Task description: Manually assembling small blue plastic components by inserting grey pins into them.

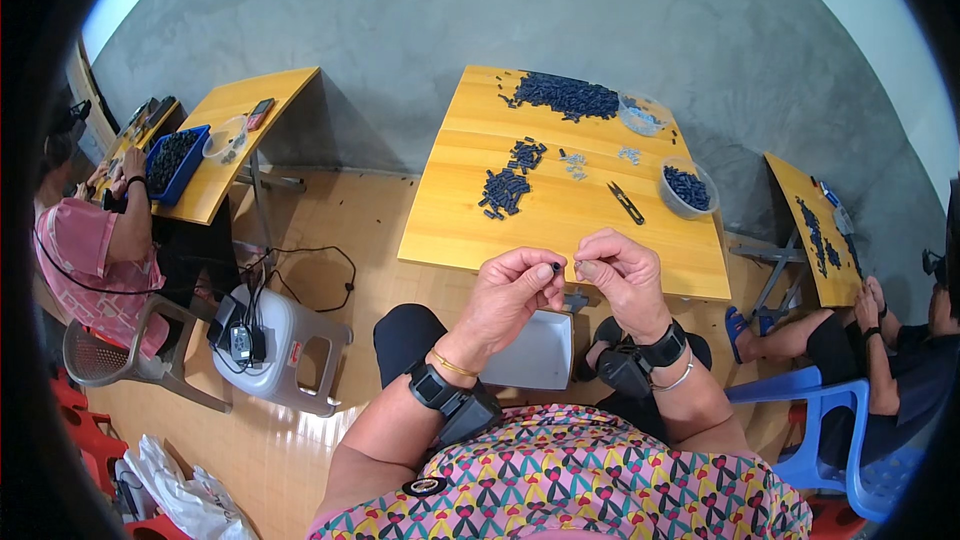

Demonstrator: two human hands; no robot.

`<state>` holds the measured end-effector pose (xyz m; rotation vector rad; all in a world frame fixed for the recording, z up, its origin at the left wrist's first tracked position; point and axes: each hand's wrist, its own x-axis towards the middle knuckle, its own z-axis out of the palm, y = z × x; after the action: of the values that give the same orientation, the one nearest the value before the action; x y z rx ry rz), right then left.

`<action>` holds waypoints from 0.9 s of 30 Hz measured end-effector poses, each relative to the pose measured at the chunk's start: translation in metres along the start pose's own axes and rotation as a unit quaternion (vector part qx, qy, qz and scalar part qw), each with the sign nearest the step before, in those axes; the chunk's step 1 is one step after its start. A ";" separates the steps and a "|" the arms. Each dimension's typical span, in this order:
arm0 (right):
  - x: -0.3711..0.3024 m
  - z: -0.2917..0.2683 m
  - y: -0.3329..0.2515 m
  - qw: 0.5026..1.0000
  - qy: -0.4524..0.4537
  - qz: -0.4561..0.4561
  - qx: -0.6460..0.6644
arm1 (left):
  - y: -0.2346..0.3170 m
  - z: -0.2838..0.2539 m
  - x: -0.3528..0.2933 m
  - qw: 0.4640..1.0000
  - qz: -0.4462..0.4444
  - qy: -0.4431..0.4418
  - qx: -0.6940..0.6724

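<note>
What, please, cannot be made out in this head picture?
Head view:
Right hand: anything pinched is too small to tell.
Dark piece in the left hand: partly hidden by fingers.
White box: partly behind the left wrist.
Co-worker at right: cut off by dark edge.

The tabletop [460, 160] is yellow, the small pieces [567, 96] navy, the shirt [560, 465] pink (multicolour-patterned).

Upper centre: a smooth grey wall [400, 20]. At the left of the frame I observe a seated co-worker in a pink patterned top [90, 250]. Lower left: a pale grey plastic stool [278, 325] bearing black power adapters [243, 344]; nearer the corner, a crumpled white plastic bag [185, 490]. Lower right, I note a bright blue plastic chair [858, 430].
</note>
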<state>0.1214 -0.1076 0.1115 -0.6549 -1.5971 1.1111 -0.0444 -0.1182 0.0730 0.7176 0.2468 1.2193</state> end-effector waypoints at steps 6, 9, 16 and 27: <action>0.002 0.003 0.004 1.000 0.004 -0.004 0.012 | 0.001 -0.001 -0.001 1.000 -0.014 -0.001 -0.009; 0.003 0.004 0.005 1.000 -0.010 -0.011 0.021 | 0.000 0.000 0.000 1.000 -0.015 0.005 0.002; 0.004 0.006 0.008 0.997 -0.002 0.027 0.069 | 0.003 0.003 0.000 1.000 -0.019 0.009 0.010; 0.004 0.007 0.010 0.999 0.019 -0.007 -0.035 | -0.001 0.001 0.001 0.998 -0.008 0.051 0.043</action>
<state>0.1122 -0.1022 0.1039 -0.7063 -1.6113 1.0317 -0.0423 -0.1176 0.0730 0.7273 0.3914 1.2367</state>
